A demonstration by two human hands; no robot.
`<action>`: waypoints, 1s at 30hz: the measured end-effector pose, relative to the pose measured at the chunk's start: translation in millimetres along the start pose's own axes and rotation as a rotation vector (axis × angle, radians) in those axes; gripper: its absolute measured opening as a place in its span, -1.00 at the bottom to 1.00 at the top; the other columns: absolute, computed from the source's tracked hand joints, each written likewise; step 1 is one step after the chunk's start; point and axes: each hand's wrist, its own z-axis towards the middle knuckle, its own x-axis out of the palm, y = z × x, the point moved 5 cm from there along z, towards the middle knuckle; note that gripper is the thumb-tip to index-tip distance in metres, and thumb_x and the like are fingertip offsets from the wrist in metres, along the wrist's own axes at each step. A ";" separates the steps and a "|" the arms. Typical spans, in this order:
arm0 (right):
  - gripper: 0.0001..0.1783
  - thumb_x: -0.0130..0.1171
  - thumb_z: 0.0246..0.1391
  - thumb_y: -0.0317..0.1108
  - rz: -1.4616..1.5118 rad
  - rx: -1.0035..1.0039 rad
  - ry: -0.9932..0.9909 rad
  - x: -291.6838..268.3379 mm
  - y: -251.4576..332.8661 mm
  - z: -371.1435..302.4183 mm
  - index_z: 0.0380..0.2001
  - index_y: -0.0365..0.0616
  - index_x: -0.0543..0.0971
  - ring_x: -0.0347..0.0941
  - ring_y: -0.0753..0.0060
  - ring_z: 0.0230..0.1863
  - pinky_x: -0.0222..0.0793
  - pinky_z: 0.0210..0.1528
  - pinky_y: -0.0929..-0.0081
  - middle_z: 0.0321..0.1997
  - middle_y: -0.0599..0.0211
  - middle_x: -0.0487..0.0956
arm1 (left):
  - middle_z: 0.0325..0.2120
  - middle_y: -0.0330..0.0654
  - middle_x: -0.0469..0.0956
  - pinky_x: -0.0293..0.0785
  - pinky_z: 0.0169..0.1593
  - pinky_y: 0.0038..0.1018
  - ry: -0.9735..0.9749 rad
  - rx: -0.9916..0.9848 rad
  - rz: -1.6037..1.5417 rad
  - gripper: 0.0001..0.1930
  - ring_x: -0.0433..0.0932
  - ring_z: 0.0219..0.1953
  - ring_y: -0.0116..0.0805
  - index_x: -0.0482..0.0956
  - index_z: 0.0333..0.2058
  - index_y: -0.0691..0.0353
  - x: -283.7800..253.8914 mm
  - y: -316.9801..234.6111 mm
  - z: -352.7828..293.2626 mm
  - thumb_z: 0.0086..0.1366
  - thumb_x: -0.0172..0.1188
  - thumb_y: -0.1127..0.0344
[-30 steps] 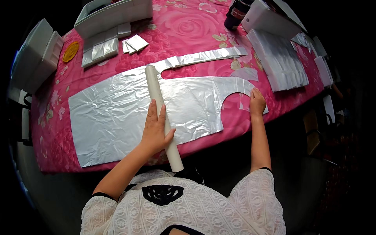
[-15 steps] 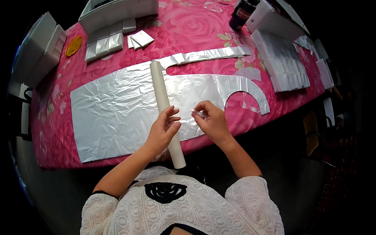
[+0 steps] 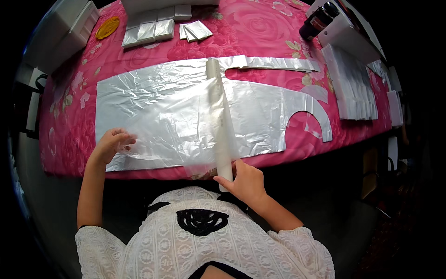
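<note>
Left hand [image 3: 114,143] pinched on film [image 3: 165,132], right hand [image 3: 246,182] around roll [image 3: 219,125] overhanging table edge [image 3: 278,159]

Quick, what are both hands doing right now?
Left hand: closed, pinching the clear film.
Right hand: touching the white roll near its lower end; firm grip can't be told.
</note>
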 end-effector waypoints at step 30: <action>-0.58 0.16 -0.11 -0.03 0.336 0.174 0.284 12.4 -33.9 1.6 -0.43 -0.22 0.58 0.51 -0.01 -0.41 0.41 -0.33 0.26 -0.50 -0.01 0.55 | 0.24 0.17 -0.06 -0.23 0.30 -0.12 -0.061 0.954 1.110 -0.30 -0.12 0.31 0.05 -0.03 0.19 0.49 239.6 6.1 28.5 0.10 -0.05 0.30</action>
